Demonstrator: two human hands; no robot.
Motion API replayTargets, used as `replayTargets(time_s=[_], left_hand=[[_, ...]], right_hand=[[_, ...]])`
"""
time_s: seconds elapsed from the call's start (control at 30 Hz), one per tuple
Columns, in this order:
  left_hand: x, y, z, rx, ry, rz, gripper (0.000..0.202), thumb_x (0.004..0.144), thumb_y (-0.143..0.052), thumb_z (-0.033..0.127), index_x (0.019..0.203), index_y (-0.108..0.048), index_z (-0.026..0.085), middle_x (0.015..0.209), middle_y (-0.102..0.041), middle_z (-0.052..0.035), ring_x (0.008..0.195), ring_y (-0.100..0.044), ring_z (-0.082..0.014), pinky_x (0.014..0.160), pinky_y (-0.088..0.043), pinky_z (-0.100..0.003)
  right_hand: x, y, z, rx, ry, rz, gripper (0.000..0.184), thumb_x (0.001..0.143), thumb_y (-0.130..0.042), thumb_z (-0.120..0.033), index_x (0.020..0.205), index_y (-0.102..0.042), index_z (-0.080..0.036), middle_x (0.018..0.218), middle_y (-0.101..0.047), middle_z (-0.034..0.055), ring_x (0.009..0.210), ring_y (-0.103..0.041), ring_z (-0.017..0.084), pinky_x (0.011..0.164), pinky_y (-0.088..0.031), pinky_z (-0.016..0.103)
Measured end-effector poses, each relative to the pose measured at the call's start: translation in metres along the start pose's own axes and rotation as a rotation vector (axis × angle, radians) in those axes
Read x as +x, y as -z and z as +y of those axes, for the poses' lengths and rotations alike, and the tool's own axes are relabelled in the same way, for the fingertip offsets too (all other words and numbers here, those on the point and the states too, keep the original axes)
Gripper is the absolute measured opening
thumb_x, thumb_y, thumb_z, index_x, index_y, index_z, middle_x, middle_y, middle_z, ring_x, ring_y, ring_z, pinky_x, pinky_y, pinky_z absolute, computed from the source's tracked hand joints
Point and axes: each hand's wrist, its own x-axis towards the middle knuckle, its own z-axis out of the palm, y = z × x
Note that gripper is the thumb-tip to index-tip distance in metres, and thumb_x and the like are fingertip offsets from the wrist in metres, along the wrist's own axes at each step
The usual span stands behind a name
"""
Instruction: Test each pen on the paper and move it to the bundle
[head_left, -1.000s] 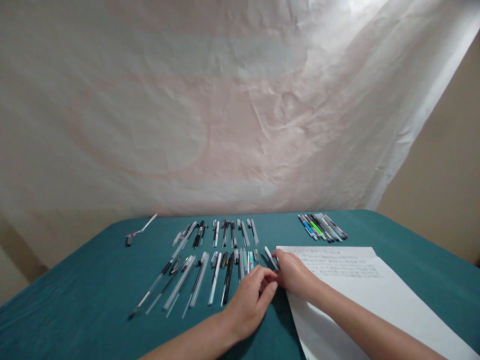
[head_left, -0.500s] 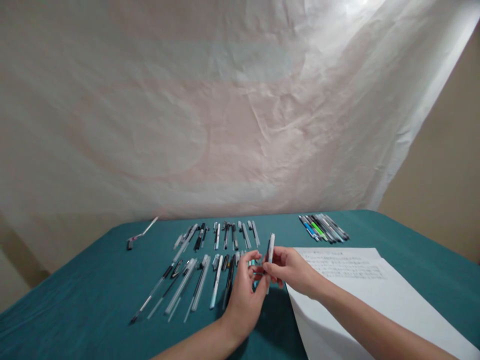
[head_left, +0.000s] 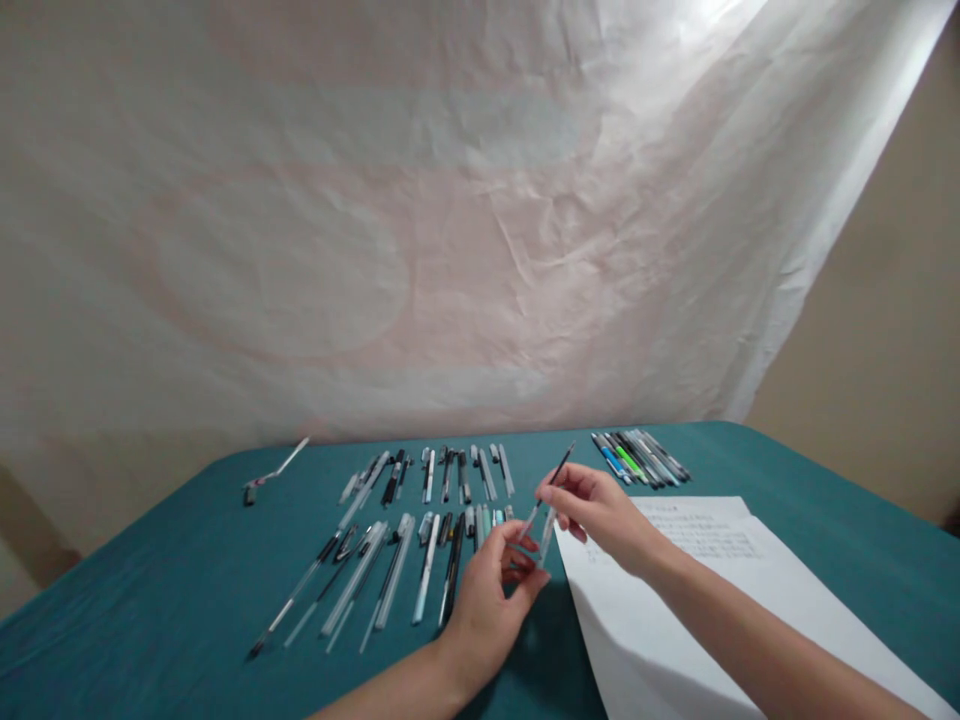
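My right hand [head_left: 589, 505] pinches a thin dark pen refill [head_left: 558, 472], which slants with its tip up and to the right. Its paler lower end runs down toward the fingers of my left hand [head_left: 495, 590]. Between the curled fingers and thumb of that left hand is a clear pen barrel [head_left: 547, 538], standing nearly upright just below the right fingers. Left of the hands, a front row of taken-apart pens lies on the green cloth, among them a white pen barrel [head_left: 427, 575] and a dark pen barrel [head_left: 453, 575].
Behind is a second row of pen parts, including a dark pen piece [head_left: 393, 480]. A bundle of pens [head_left: 641, 458] lies at the back right. White paper sheets [head_left: 675, 620] with writing lie under my right forearm. A bent white stick-like object [head_left: 279, 470] rests far left.
The pen that stood upright in my right hand is apart now. My right hand has risen slightly with the refill, while the clear barrel stays at my left hand.
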Motion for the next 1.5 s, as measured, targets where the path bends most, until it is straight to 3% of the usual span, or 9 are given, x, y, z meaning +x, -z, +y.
replayTargets(time_s=[0.1, 0.27, 0.47, 0.7, 0.9, 1.07, 1.27, 1.4, 1.5], left_hand=[[-0.001, 0.0, 0.002, 0.066, -0.046, -0.018, 0.032, 0.079, -0.055, 0.015, 0.11, -0.051, 0.021, 0.093, -0.056, -0.0037, 0.085, -0.057, -0.0159, 0.075, -0.049, -0.028], [0.0, 0.004, 0.01, 0.111, -0.089, -0.06, 0.026, 0.081, -0.051, 0.014, 0.105, -0.056, 0.022, 0.094, -0.053, -0.0035, 0.087, -0.055, -0.0156, 0.073, -0.05, -0.025], [-0.001, 0.005, 0.013, 0.13, -0.095, -0.072, 0.027, 0.08, -0.05, 0.012, 0.105, -0.056, 0.021, 0.094, -0.053, -0.0039, 0.087, -0.055, -0.0156, 0.074, -0.05, -0.025], [0.0, 0.005, 0.015, 0.138, -0.106, -0.075, 0.026, 0.079, -0.051, 0.011, 0.102, -0.057, 0.022, 0.093, -0.053, -0.0037, 0.086, -0.054, -0.0158, 0.073, -0.05, -0.025], [-0.001, 0.004, 0.014, 0.111, -0.096, -0.086, 0.021, 0.081, -0.051, 0.016, 0.1, -0.057, 0.021, 0.093, -0.054, -0.0049, 0.086, -0.055, -0.0174, 0.073, -0.05, -0.027], [0.001, 0.005, 0.011, 0.084, -0.088, 0.023, 0.019, 0.084, -0.05, 0.022, 0.102, -0.055, 0.019, 0.094, -0.054, -0.0057, 0.087, -0.055, -0.0178, 0.074, -0.049, -0.028], [0.003, 0.005, 0.001, -0.001, -0.073, 0.134, 0.023, 0.086, -0.048, 0.026, 0.108, -0.047, 0.018, 0.099, -0.054, -0.0069, 0.089, -0.056, -0.017, 0.079, -0.047, -0.031], [0.004, 0.004, -0.002, -0.038, -0.09, 0.185, 0.023, 0.087, -0.048, 0.027, 0.108, -0.047, 0.018, 0.106, -0.054, -0.0083, 0.096, -0.055, -0.0177, 0.083, -0.045, -0.031], [0.007, 0.005, -0.004, -0.068, -0.104, 0.249, 0.023, 0.088, -0.046, 0.026, 0.109, -0.045, 0.019, 0.105, -0.054, -0.0068, 0.095, -0.055, -0.0169, 0.085, -0.044, -0.032]], right_hand=[[0.001, 0.017, -0.018, 0.073, 0.088, 0.109, 0.025, 0.079, -0.057, -0.039, 0.082, -0.057, -0.014, 0.046, -0.043, -0.0076, 0.036, -0.032, 0.002, 0.034, -0.021, 0.015], [0.001, 0.033, -0.036, 0.097, 0.18, 0.179, 0.027, 0.076, -0.061, -0.04, 0.076, -0.056, -0.013, 0.063, -0.056, -0.0011, 0.04, -0.034, 0.002, 0.035, -0.021, 0.017], [0.0, 0.031, -0.035, 0.03, 0.157, 0.15, 0.027, 0.077, -0.059, -0.04, 0.077, -0.056, -0.013, 0.051, -0.048, -0.0048, 0.041, -0.034, 0.003, 0.037, -0.023, 0.016], [-0.001, 0.031, -0.032, -0.115, 0.198, 0.135, 0.026, 0.08, -0.055, -0.04, 0.084, -0.056, -0.015, 0.068, -0.059, 0.0007, 0.046, -0.039, 0.004, 0.039, -0.03, 0.017], [-0.006, 0.022, -0.033, -0.276, 0.177, 0.0, 0.028, 0.079, -0.053, -0.041, 0.087, -0.061, -0.015, 0.073, -0.062, 0.0033, 0.051, -0.047, 0.008, 0.043, -0.038, 0.019], [0.002, 0.014, -0.009, -0.258, 0.126, 0.007, 0.041, 0.086, -0.037, -0.046, 0.099, -0.059, -0.013, 0.081, -0.063, 0.0069, 0.05, -0.05, 0.009, 0.038, -0.036, 0.019], [0.005, -0.005, 0.046, -0.785, 0.318, -0.111, 0.024, 0.087, -0.042, -0.025, 0.091, -0.064, -0.018, 0.085, -0.061, 0.0062, 0.077, -0.055, 0.015, 0.07, -0.042, 0.025], [-0.002, -0.015, 0.059, -1.024, 0.34, -0.2, 0.023, 0.087, -0.042, -0.019, 0.099, -0.062, -0.019, 0.089, -0.057, 0.0054, 0.081, -0.05, 0.015, 0.07, -0.037, 0.024], [-0.004, -0.016, 0.058, -1.065, 0.321, -0.204, 0.024, 0.087, -0.043, -0.02, 0.104, -0.06, -0.021, 0.089, -0.055, 0.0043, 0.078, -0.048, 0.015, 0.068, -0.034, 0.023]])
